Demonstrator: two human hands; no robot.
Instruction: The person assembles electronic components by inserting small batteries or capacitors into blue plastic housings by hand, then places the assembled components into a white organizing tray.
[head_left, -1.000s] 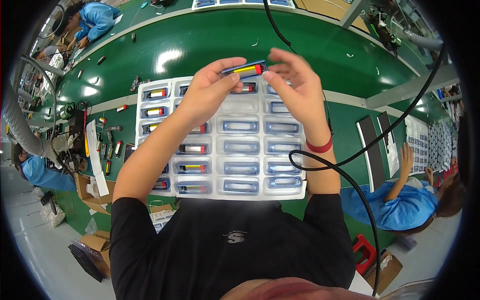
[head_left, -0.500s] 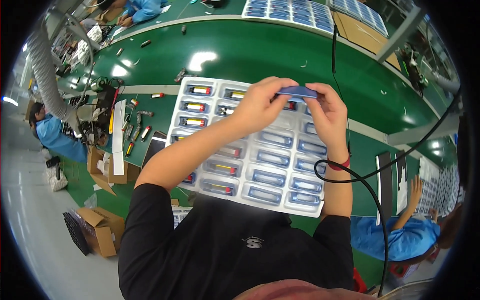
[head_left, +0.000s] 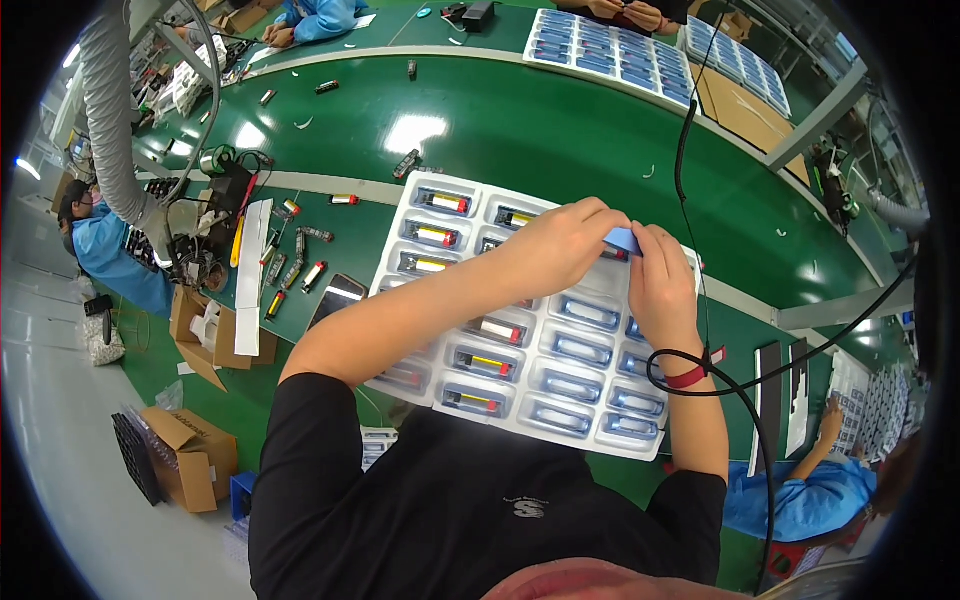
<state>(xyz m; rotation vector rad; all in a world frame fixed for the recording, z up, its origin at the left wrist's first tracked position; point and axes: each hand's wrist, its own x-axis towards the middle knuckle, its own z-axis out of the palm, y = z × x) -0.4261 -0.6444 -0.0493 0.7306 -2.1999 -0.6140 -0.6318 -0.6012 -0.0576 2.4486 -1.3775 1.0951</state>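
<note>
My left hand (head_left: pixel 572 245) and my right hand (head_left: pixel 662 280) meet over the far right part of a white moulded tray (head_left: pixel 478 205). Their fingertips pinch the two ends of a small blue plastic piece (head_left: pixel 624 239), mostly hidden by the fingers. Below it, rows of pockets hold translucent blue shells (head_left: pixel 580 348). In the left columns, small cylinders banded in yellow, white and red (head_left: pixel 445 203) lie inside the shells; the near right shells hold none. My left forearm crosses the tray and covers several pockets.
Loose cylinders (head_left: pixel 314 276), a phone (head_left: pixel 345 290) and a white strip (head_left: pixel 250 275) lie left of the tray. A black cable (head_left: pixel 740 375) loops over my right wrist. A ribbed hose (head_left: pixel 108 120) hangs at left. Co-workers in blue sit at left and right (head_left: pixel 800 500).
The view has shifted, so the tray appears lower and farther right. My hands have come closer together, and the blue piece now looks tilted and more covered by fingers.
</note>
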